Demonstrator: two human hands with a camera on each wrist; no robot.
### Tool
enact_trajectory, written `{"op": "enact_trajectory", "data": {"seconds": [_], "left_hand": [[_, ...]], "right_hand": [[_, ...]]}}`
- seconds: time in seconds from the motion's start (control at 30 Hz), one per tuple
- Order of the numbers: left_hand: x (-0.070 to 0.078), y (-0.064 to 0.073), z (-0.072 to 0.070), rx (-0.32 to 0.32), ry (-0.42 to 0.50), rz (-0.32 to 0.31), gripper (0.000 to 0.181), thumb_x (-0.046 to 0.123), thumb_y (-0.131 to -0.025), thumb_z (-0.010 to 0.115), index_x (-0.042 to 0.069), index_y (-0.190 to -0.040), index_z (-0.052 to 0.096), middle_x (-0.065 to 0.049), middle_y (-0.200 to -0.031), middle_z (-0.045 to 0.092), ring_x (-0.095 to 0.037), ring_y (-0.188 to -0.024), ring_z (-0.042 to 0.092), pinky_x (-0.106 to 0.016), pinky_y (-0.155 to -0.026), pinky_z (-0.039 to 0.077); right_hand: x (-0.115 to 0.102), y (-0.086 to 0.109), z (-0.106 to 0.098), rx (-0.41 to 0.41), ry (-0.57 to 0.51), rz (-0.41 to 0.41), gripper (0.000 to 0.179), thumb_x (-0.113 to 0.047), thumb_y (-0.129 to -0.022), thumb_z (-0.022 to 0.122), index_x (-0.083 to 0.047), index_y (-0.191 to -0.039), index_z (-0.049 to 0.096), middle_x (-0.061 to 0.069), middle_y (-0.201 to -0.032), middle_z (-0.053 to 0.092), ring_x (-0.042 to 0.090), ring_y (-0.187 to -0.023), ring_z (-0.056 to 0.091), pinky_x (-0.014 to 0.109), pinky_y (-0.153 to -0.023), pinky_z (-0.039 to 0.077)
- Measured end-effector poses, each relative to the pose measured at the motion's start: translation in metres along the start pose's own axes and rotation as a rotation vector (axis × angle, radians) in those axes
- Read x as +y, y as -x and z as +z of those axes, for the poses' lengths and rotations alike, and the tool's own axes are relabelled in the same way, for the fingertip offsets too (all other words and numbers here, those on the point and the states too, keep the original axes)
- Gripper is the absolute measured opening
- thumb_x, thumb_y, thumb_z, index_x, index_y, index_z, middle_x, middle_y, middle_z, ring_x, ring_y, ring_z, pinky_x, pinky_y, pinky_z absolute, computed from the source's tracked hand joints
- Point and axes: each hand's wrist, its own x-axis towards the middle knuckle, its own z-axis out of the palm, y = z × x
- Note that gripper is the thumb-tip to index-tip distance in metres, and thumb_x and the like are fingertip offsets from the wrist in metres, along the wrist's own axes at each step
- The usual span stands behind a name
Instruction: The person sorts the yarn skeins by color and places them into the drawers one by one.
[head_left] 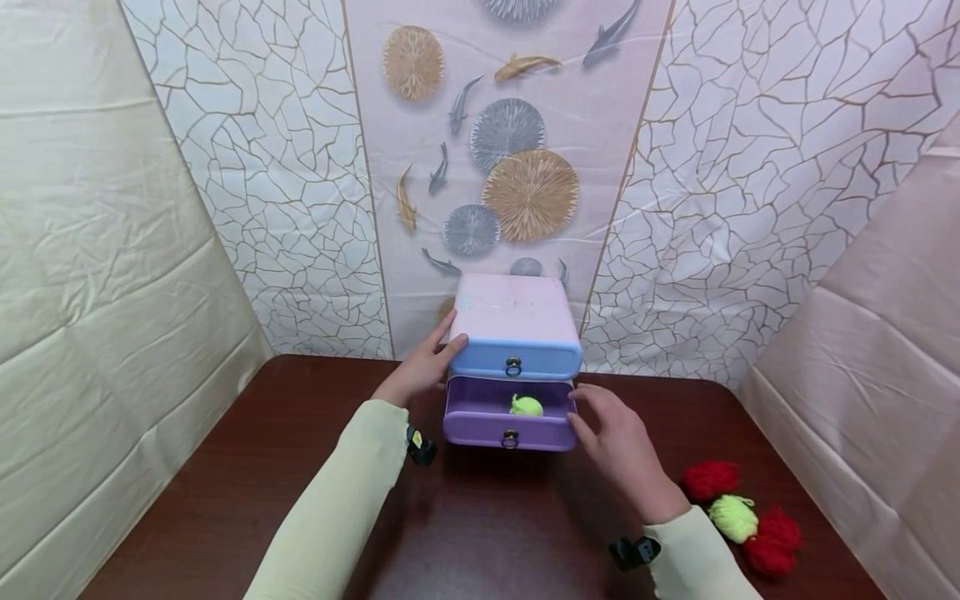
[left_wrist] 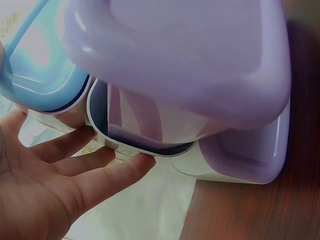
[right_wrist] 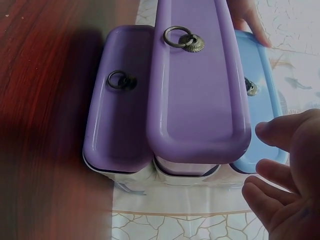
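Note:
A small chest of drawers (head_left: 517,308) has a pink top and a blue top drawer (head_left: 487,358). Its middle purple drawer (head_left: 480,429) is pulled out, and a yellow-green yarn ball (head_left: 528,406) lies inside it. Another purple drawer (right_wrist: 117,107) below is pushed in. My left hand (head_left: 420,367) rests on the chest's left side, its fingers (left_wrist: 120,172) straight along the wall and the thumb at the blue drawer's front corner. At the pulled-out drawer's right end, my right hand (head_left: 618,437) holds nothing, its fingers (right_wrist: 280,130) loosely bent and spread.
On the table's right side lie a red yarn ball (head_left: 711,481), a yellow-green yarn ball (head_left: 734,517) and another red yarn ball (head_left: 772,542). The dark wooden table (head_left: 225,483) ends at a patterned cloth backdrop (head_left: 300,208) behind the chest.

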Motion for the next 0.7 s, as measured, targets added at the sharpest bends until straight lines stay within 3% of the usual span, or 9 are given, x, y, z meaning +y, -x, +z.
{"op": "enact_trajectory", "data": {"seconds": [0.13, 0.7], "left_hand": [[0.003, 0.003, -0.001, -0.018, 0.012, 0.001, 0.07, 0.062, -0.094, 0.047, 0.05, -0.151, 0.009, -0.022, -0.154, 0.032, -0.044, -0.12, 0.055, -0.052, -0.08, 0.056], [-0.003, -0.003, 0.0, 0.011, -0.004, -0.007, 0.072, 0.07, -0.088, 0.048, 0.057, -0.148, 0.012, -0.019, -0.153, 0.035, -0.042, -0.122, 0.054, -0.051, -0.08, 0.057]], "right_hand": [[0.002, 0.002, 0.001, 0.018, 0.007, -0.005, 0.032, -0.017, -0.086, 0.075, -0.008, -0.115, 0.065, 0.015, -0.123, 0.063, 0.032, -0.114, 0.06, 0.051, -0.094, 0.051], [0.011, 0.011, -0.002, 0.025, 0.035, 0.032, 0.033, -0.018, -0.085, 0.076, -0.01, -0.114, 0.064, 0.013, -0.116, 0.064, 0.031, -0.108, 0.062, 0.051, -0.089, 0.053]]}}
